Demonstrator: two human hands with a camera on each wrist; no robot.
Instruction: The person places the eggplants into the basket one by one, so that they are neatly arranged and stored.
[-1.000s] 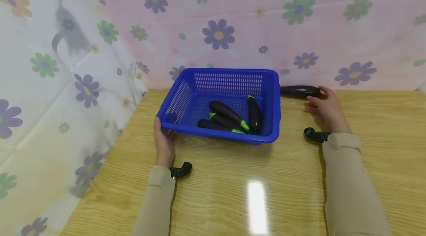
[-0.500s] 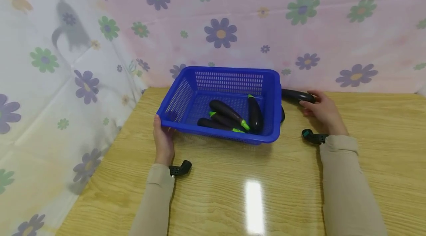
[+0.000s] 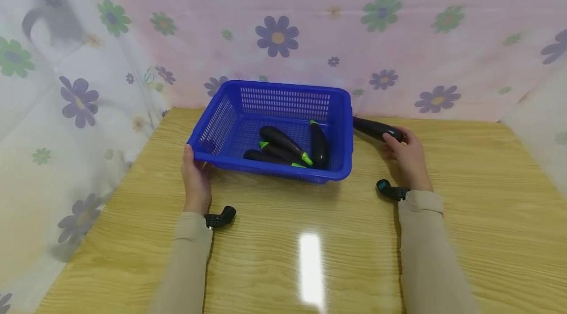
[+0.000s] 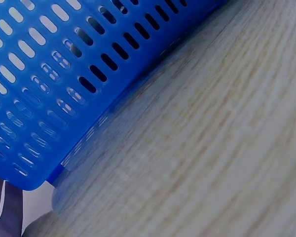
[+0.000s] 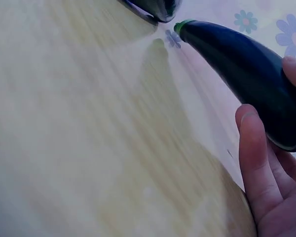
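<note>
At its near left corner, a blue plastic basket (image 3: 345, 169) is gripped by my left hand (image 3: 196, 181), thumb on the rim. Several dark purple eggplants with green stems, such as the upright-lying one (image 3: 319, 145), rest in its right half. My right hand (image 3: 409, 159) holds another eggplant (image 3: 372, 128) by its thick end, just right of the basket. In the right wrist view this eggplant's green stem end (image 5: 185, 27) points away from the hand, and its shadow lies on the table. The basket's right wall hides that stem end in the head view.
A further dark, glossy object (image 5: 155, 6) shows at the top edge of the right wrist view. The wood-grain table (image 3: 354, 245) runs back to a flowered cloth backdrop (image 3: 305, 23), with more cloth on the left (image 3: 53, 156).
The right hand has drawn the eggplant's thick end nearer and slightly toward the basket, turning it aslant. The left hand keeps its hold on the basket. The head view has swung right.
</note>
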